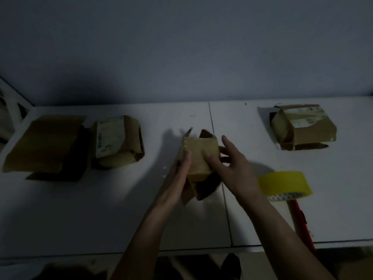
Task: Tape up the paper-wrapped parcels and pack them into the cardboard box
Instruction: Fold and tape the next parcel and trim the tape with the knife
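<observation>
A small brown paper-wrapped parcel (198, 152) is in the middle of the white table, with loose paper flaps at its far and near ends. My left hand (182, 168) grips its left side. My right hand (228, 164) holds its right side, thumb on top and fingers spread. A second wrapped parcel (117, 141) with a white label lies at the left, beside the cardboard box (46, 144) with open flaps. A third labelled parcel (302, 126) lies at the far right. A yellow tape roll (286, 183) sits just right of my right wrist.
A red-handled tool (301, 223) lies at the table's front right edge, partly under my right forearm. The table (101, 209) has a seam down its middle and stands against a grey wall. A white frame (12, 104) shows at the far left. The scene is dim.
</observation>
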